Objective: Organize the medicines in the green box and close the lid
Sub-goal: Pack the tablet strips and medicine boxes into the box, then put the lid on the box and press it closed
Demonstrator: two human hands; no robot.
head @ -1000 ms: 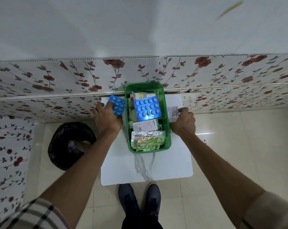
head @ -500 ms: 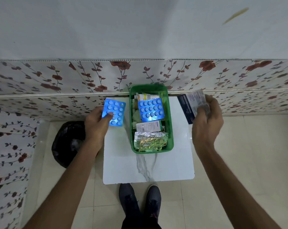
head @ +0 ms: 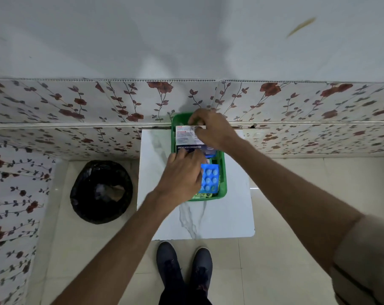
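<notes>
I see the green box (head: pixel 221 172) at the white table's (head: pixel 230 216) far edge. My right hand (head: pixel 213 130) pinches a medicated-dressings packet (head: pixel 187 137) over it; my left hand (head: pixel 182 177), fingers curled, covers the blue blister pack (head: pixel 209 178), grip unclear. Both hands have moved in from the sides.

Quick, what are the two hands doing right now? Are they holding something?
Left hand: fingers closed on the blue blister pack of tablets, over the green plastic box.
Right hand: holding the white and dark-blue flat dressings packet.
</notes>
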